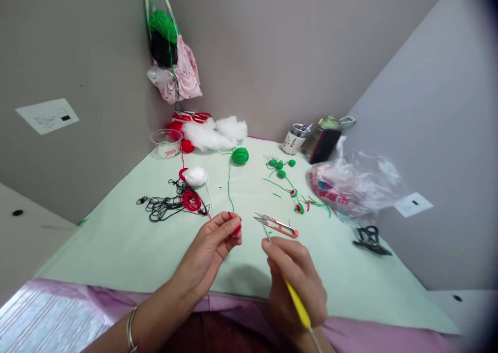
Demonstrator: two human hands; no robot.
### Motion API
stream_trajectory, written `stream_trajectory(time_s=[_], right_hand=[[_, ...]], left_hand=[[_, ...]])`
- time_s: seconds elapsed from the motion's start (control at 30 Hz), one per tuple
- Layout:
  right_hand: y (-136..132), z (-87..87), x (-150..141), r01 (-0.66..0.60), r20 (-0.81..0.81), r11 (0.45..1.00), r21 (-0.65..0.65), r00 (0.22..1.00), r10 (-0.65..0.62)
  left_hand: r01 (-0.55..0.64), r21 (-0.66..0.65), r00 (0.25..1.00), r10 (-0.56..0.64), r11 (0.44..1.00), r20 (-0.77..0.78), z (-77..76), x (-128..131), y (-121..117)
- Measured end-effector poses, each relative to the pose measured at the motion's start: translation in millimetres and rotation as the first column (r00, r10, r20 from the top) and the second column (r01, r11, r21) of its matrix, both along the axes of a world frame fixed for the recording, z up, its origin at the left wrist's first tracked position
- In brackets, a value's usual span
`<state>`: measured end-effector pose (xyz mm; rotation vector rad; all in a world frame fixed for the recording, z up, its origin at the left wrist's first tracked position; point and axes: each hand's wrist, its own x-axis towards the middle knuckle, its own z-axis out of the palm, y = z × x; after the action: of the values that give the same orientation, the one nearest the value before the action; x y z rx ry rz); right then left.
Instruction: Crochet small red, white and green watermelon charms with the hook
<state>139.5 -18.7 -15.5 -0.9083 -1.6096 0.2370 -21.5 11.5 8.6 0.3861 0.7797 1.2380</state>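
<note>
My left hand [218, 239] pinches a small red yarn piece [237, 229] between thumb and fingers; most of it is hidden by the fingers. A red strand trails from this hand toward a flat coil of red yarn [190, 201] on the left. In my right hand [298, 270] is a crochet hook [298, 303] with a yellow handle, its thin metal end pointing up and forward, apart from the red piece. Just beyond the hook lie orange-handled thread snips [282, 227]. The green yarn ball [240, 155] sends a strand down toward my left hand.
Tangled black cord [161, 205], a white yarn ball [195, 176], white stuffing [210, 135] and a clear tub [166, 144] are at left. Small green crocheted pieces [280, 174], a pen tin [294, 139], a phone [326, 146], a plastic bag [354, 181] and a black clip [371, 240] are right.
</note>
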Motion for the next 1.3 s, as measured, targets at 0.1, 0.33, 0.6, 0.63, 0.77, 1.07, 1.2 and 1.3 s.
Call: stream_trajectory(time_s=[0.1, 0.33, 0.6, 0.63, 0.77, 1.07, 1.2, 1.3], right_hand=[[8, 8.6, -7, -0.050, -0.089, 0.998, -0.040, 0.995, 0.046], [22, 8.3, -25, -0.066, -0.166, 0.984, -0.164, 0.985, 0.039], [19, 15.9, -31, -0.164, -0.348, 0.930, -0.330, 0.937, 0.042], [19, 16.2, -32, -0.161, -0.349, 0.931, -0.328, 0.936, 0.039], [19, 14.2, -32, -0.185, -0.415, 0.911, -0.369, 0.910, 0.017], [24, 12.3, -17, -0.517, -0.680, 0.719, -0.464, 0.728, 0.085], [24, 17.2, -15, -0.584, -0.715, 0.661, -0.472, 0.692, 0.101], [23, 15.5, -12, -0.546, -0.682, 0.681, -0.487, 0.725, 0.093]], left_hand=[[-0.023, -0.033, 0.994, 0.027, 0.999, 0.107, -0.4, 1, 0], [-0.028, -0.004, 0.977, 0.028, 1.000, 0.211, 6.7, 10, -8], [-0.063, 0.000, 0.971, 0.061, 0.998, 0.230, 11.8, 16, -13], [-0.061, -0.004, 0.972, 0.060, 0.998, 0.225, 11.6, 17, -13], [-0.057, 0.011, 0.976, 0.053, 0.998, 0.210, 9.5, 20, -12], [0.098, 0.167, 0.985, -0.071, 0.981, -0.161, 2.9, 6, -16], [0.161, 0.297, 0.951, -0.068, 0.941, -0.301, -0.8, 1, -14], [0.156, 0.261, 0.954, -0.078, 0.953, -0.288, -2.4, 0, -12]])
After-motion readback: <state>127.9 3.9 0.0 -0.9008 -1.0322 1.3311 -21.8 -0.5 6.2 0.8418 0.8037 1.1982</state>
